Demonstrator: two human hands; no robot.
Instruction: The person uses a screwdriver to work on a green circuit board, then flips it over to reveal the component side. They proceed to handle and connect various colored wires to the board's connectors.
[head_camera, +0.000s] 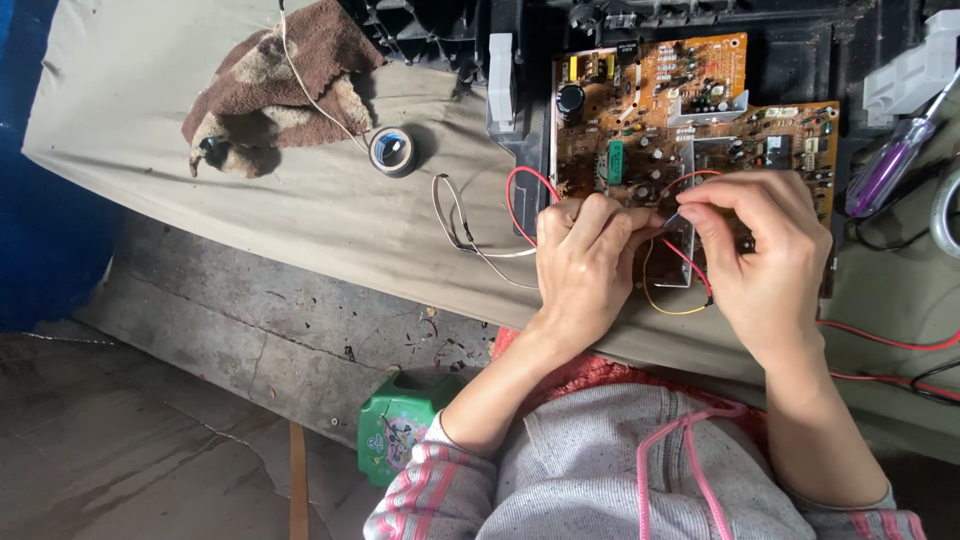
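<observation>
Red wire: thin lead, its end pinched between the fingertips of the left hand and right hand, both closed on it over the near edge of a brown circuit board; a yellow wire loops just below. The board lies on a beige cloth-covered table. Around it: white wire, tape roll, brown rag, and what looks like a purple-handled screwdriver at right.
</observation>
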